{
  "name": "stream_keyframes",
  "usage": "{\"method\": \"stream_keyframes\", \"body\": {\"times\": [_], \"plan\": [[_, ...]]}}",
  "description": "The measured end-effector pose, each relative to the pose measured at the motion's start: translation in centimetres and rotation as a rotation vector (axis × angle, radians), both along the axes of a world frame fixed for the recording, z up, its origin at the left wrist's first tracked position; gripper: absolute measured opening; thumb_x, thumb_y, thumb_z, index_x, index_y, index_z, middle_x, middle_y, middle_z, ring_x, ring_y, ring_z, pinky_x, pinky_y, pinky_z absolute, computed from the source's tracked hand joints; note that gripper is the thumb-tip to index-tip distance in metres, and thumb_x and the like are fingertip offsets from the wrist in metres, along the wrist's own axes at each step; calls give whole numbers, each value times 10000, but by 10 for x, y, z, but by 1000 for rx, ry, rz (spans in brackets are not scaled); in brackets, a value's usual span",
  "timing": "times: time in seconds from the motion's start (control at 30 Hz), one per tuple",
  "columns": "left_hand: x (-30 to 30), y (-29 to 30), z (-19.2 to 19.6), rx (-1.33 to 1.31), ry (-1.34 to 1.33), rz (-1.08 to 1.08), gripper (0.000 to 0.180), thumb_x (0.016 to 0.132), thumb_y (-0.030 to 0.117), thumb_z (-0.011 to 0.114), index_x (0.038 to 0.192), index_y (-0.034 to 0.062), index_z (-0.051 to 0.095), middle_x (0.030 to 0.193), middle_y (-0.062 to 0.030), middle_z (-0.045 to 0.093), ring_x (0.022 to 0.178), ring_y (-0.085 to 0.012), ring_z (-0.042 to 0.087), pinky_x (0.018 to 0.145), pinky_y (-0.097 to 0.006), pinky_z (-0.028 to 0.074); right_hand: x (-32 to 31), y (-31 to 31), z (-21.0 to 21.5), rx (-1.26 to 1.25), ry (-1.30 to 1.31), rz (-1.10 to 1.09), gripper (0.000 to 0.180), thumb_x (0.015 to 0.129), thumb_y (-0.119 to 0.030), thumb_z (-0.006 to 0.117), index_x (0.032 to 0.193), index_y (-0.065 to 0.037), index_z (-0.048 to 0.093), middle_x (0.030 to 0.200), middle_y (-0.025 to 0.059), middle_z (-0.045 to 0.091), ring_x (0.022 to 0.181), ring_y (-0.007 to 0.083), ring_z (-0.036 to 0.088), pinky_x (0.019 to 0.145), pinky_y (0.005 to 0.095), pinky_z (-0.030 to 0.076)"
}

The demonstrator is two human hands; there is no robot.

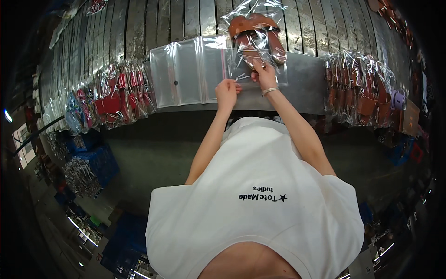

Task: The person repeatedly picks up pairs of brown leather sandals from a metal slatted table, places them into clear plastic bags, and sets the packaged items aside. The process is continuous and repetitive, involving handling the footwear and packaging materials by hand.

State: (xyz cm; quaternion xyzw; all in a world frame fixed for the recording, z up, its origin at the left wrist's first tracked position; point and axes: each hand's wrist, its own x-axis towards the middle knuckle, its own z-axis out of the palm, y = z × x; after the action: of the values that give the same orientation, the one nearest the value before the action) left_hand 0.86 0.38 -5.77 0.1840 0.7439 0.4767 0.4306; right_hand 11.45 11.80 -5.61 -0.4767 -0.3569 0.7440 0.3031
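Left hand (227, 91) pinches lower edge of clear bag (253, 39) holding brown sandals (260, 35); right hand (265, 74) grips same bag beside it. Bag lies on metal table (302, 83), empty bags (186, 74) left.

Two hands (226, 92) work far on the table; one bag holds two brown sandals (257, 35); two piles of bagged sandals, left (116, 95) and right (360, 88).
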Motion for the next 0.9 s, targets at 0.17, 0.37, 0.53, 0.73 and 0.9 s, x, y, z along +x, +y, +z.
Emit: {"method": "stream_keyframes", "body": {"times": [0.17, 0.37, 0.53, 0.73, 0.9], "plan": [[8, 13, 8, 60, -215, 19, 228, 920, 96, 459, 878, -82, 595, 769, -157, 660, 660, -203, 668, 579, -273, 551, -9, -5, -31, 122, -292, 153, 264, 843, -248, 638, 910, -1, 575, 670, 37, 603, 524, 122, 536, 451, 262, 416], [-15, 4, 11, 8, -398, 98, 235, 907, 115, 465, 880, -72, 604, 811, -145, 650, 726, -208, 666, 624, -290, 564, -2, -28, 13, 998, -667, 253, 310, 690, -279, 726, 834, -35, 599, 752, 119, 591, 719, 287, 586, 691, 375, 468], [-14, 2, 13, -59, -208, -94, 247, 905, 135, 462, 876, -60, 610, 835, -153, 654, 726, -198, 664, 613, -279, 552, -9, -27, 22, 877, -508, 800, 212, 735, -197, 672, 793, -24, 564, 806, 140, 555, 780, 333, 555, 714, 417, 450], [-16, -20, 19, 37, -363, 48, 236, 922, 127, 456, 995, -66, 570, 850, -154, 660, 748, -215, 664, 640, -282, 543, 180, -41, 75, 511, -960, 986, 182, 841, -173, 552, 919, -15, 597, 1023, 180, 571, 961, 347, 551, 830, 414, 457], [-33, -26, 49, 205, 605, -307, 287, 855, 42, 527, 1139, 19, 559, 1121, -172, 587, 1026, -303, 580, 879, -387, 471, 270, -31, 25, 444, -1014, 1257, 391, 794, -65, 546, 1181, -28, 501, 1079, 199, 584, 1000, 370, 552, 864, 414, 451]]}}
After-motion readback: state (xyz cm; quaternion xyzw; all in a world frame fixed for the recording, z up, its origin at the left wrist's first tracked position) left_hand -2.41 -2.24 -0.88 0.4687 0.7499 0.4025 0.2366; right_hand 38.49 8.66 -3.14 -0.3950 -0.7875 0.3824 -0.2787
